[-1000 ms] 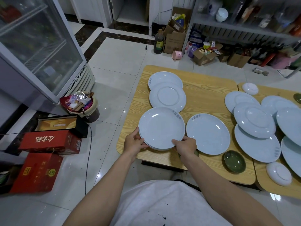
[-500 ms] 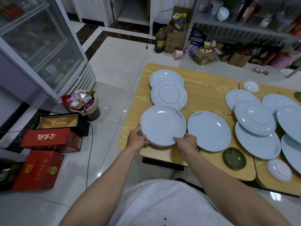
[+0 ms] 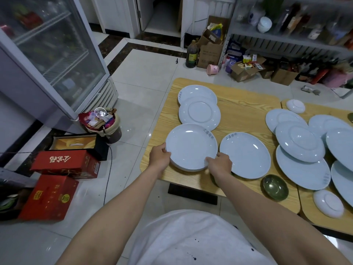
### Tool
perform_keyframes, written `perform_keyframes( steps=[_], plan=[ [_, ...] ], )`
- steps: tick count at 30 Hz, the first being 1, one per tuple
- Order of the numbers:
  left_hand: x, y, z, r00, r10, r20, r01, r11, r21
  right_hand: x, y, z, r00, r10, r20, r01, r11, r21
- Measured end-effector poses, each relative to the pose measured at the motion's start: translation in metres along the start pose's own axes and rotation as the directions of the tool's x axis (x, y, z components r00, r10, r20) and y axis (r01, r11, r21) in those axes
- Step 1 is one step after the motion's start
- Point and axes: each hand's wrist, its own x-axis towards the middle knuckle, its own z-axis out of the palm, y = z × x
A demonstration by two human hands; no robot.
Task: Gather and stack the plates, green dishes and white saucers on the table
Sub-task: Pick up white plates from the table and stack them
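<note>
A small stack of pale blue plates (image 3: 191, 146) sits at the near left of the wooden table (image 3: 246, 111). My left hand (image 3: 159, 156) grips its left rim and my right hand (image 3: 218, 163) grips its near right rim. Beside it lies a single upright plate (image 3: 245, 155). Farther back rest an upturned plate (image 3: 199, 113) and another plate (image 3: 196, 93) behind it. Several overlapping plates (image 3: 299, 142) fill the right side. A green dish (image 3: 275, 186) stands near the front edge. White saucers lie upside down at the front right (image 3: 328, 203) and far back (image 3: 295, 106).
A glass-door fridge (image 3: 44, 54) stands at the left. A full rubbish bin (image 3: 103, 123) and red boxes (image 3: 65, 165) sit on the tiled floor beside the table. Cardboard boxes (image 3: 210, 50) and shelves (image 3: 290, 35) line the back wall.
The stack in my hands has shifted slightly farther onto the table, toward the upturned plate. My grip on both rims is unchanged.
</note>
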Motion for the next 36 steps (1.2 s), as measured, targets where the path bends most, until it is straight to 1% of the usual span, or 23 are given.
perform_keyframes(
  steps=[1,2,3,4,5,6,8,9,10,12,14,16,22,27,31,36],
  plan=[
    [0.000,0.004,0.000,0.999,0.043,-0.030,-0.040,0.995,0.086,0.001,-0.002,-0.006,0.996,-0.089,0.030,0.092,0.984,-0.152],
    [0.000,0.009,-0.001,0.996,0.082,-0.045,-0.073,0.983,0.171,0.003,-0.005,-0.011,0.982,-0.175,0.071,0.188,0.936,-0.297],
    [-0.001,0.016,-0.001,0.991,0.127,-0.042,-0.112,0.958,0.262,0.004,-0.011,-0.017,0.959,-0.255,0.122,0.283,0.870,-0.404],
    [-0.001,0.024,-0.001,0.982,0.190,-0.023,-0.168,0.916,0.364,0.006,-0.017,-0.023,0.927,-0.328,0.182,0.375,0.795,-0.476],
    [-0.001,0.033,-0.001,0.965,0.261,0.012,-0.235,0.848,0.475,0.008,-0.025,-0.028,0.887,-0.390,0.246,0.460,0.708,-0.536],
    [0.000,0.043,0.000,0.943,0.329,0.057,-0.299,0.758,0.580,0.009,-0.035,-0.034,0.847,-0.436,0.304,0.527,0.607,-0.595],
    [0.001,0.064,0.005,0.903,0.406,0.142,-0.375,0.582,0.721,0.014,-0.053,-0.047,0.786,-0.488,0.381,0.593,0.419,-0.687],
    [0.001,0.074,0.008,0.895,0.413,0.168,-0.384,0.522,0.762,0.017,-0.061,-0.053,0.766,-0.509,0.393,0.601,0.351,-0.718],
    [0.001,0.083,0.012,0.889,0.420,0.183,-0.386,0.473,0.792,0.020,-0.068,-0.059,0.751,-0.531,0.394,0.600,0.299,-0.742],
    [0.002,0.100,0.019,0.871,0.448,0.201,-0.389,0.380,0.839,0.025,-0.080,-0.070,0.734,-0.559,0.386,0.587,0.236,-0.774],
    [0.002,0.115,0.023,0.852,0.480,0.207,-0.383,0.304,0.872,0.030,-0.091,-0.081,0.723,-0.580,0.377,0.574,0.200,-0.794],
    [0.001,0.127,0.028,0.843,0.498,0.201,-0.374,0.277,0.885,0.036,-0.099,-0.090,0.706,-0.603,0.372,0.566,0.164,-0.808],
    [0.012,0.146,0.042,0.849,0.508,0.148,-0.327,0.284,0.901,0.055,-0.113,-0.105,0.673,-0.648,0.356,0.567,0.142,-0.812],
    [0.030,0.152,0.048,0.857,0.496,0.136,-0.308,0.283,0.908,0.071,-0.118,-0.102,0.680,-0.634,0.368,0.574,0.148,-0.806],
    [0.055,0.157,0.052,0.858,0.485,0.169,-0.322,0.251,0.913,0.091,-0.128,-0.092,0.689,-0.607,0.396,0.581,0.138,-0.802],
    [0.090,0.157,0.053,0.863,0.451,0.227,-0.368,0.253,0.895,0.114,-0.141,-0.075,0.722,-0.574,0.386,0.578,0.194,-0.792]
  ],
)
